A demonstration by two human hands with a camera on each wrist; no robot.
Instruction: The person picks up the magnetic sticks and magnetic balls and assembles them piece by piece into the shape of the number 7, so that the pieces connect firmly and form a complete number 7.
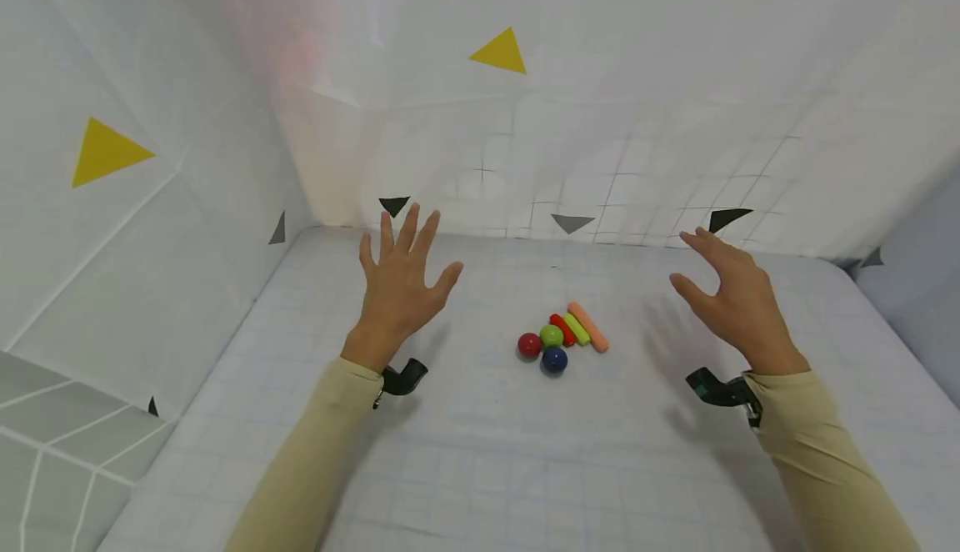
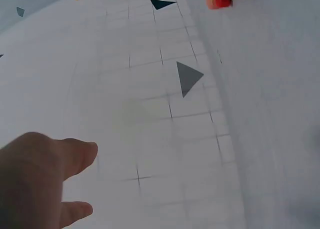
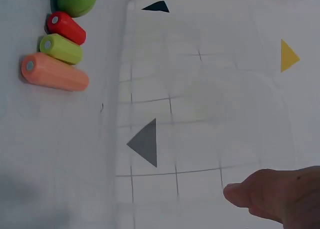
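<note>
My left hand [image 1: 400, 289] hovers over the left part of the table with its fingers spread, holding nothing. On the right, my right hand [image 1: 738, 306] is also raised, thumb apart from the fingers, and holds nothing. Between the hands lies a small group of things: a red ball [image 1: 529, 345], a green ball [image 1: 551, 335] and a dark blue ball [image 1: 554, 359]. Beside them lie a short red stick [image 1: 562, 329], a yellow-green stick [image 1: 577, 328] and a longer orange stick [image 3: 55, 72]. The sticks show small metallic discs on their ends in the right wrist view.
The table [image 1: 480, 469] is covered with a white sheet bearing a faint grid. White sheet walls with yellow [image 1: 501, 52] and dark triangles rise behind and at the left. Small black camera mounts [image 1: 405, 377] sit at both wrists.
</note>
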